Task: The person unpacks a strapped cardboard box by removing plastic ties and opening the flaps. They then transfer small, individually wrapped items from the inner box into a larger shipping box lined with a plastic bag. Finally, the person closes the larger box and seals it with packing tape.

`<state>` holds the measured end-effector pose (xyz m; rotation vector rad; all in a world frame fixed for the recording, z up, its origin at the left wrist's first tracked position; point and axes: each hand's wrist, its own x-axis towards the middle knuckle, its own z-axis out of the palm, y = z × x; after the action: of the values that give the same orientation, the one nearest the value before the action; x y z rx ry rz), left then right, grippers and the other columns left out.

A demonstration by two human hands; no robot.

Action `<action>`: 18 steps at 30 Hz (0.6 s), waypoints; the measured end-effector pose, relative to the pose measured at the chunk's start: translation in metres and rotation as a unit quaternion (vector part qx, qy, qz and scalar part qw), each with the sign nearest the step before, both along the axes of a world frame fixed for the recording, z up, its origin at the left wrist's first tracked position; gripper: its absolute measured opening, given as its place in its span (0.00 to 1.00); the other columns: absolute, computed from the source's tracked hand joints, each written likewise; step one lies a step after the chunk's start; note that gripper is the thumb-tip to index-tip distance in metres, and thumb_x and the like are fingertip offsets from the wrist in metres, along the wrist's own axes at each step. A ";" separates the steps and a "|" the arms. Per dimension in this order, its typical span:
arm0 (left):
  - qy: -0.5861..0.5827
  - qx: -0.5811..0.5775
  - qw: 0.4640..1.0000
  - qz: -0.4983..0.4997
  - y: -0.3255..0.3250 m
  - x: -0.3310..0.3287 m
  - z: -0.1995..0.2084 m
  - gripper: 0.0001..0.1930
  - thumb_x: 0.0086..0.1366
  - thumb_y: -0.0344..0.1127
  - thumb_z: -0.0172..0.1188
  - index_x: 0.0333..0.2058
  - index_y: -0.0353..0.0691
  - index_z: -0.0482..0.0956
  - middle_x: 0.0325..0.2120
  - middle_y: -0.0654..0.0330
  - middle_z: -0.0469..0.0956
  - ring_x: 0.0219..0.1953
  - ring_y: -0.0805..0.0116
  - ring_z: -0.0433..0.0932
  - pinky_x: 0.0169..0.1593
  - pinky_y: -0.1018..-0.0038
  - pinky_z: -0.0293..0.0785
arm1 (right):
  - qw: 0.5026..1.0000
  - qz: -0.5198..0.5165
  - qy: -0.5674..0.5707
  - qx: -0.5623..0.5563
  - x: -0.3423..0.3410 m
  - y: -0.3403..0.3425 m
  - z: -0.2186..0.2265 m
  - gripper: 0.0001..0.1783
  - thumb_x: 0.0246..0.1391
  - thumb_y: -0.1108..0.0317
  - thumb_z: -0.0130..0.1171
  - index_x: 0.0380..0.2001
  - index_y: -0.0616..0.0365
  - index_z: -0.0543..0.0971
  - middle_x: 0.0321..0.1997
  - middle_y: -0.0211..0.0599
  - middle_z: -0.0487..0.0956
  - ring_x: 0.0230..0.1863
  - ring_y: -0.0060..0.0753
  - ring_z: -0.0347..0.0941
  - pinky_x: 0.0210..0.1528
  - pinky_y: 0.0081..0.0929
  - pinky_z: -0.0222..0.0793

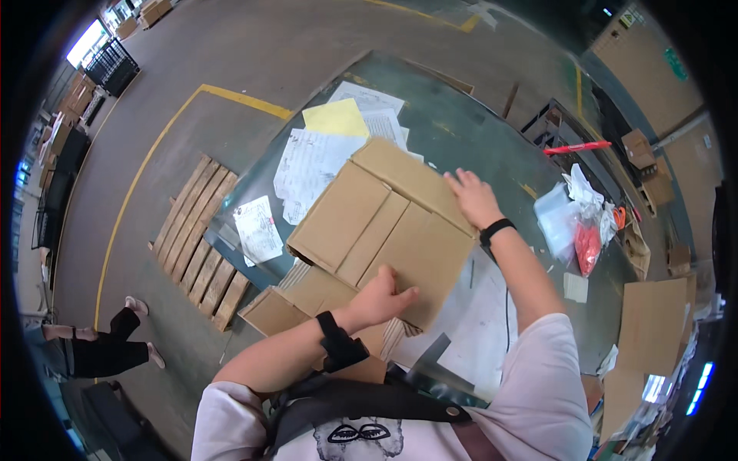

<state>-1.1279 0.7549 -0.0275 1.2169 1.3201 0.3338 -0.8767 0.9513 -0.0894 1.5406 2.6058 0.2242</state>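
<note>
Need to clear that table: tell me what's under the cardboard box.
Under the cardboard box lie flattened cardboard pieces and white paper sheets on the table. Anything beneath its middle is covered.

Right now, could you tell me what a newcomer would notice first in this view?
The eye lands first on the big cardboard box in the middle of the dark green table, with the left hand on its near edge and the right hand on its far corner. Behind it lie scattered printed papers and a yellow sheet. A wooden pallet sits on the floor at left.
</note>
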 end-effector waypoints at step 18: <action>0.015 0.263 0.865 -0.428 -0.060 0.104 -0.020 0.23 0.59 0.54 0.56 0.46 0.45 0.76 0.47 0.57 0.73 0.57 0.62 0.68 0.58 0.33 0.48 | 0.969 -0.013 0.102 -0.223 0.060 -0.211 0.086 0.17 0.54 0.62 0.54 0.44 0.61 0.76 0.42 0.51 0.77 0.49 0.54 0.71 0.50 0.43 0.67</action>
<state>-1.0238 0.6954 -0.0480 2.1415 0.5958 0.0138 -0.8171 0.7400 -0.0036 1.4905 2.5345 -0.5140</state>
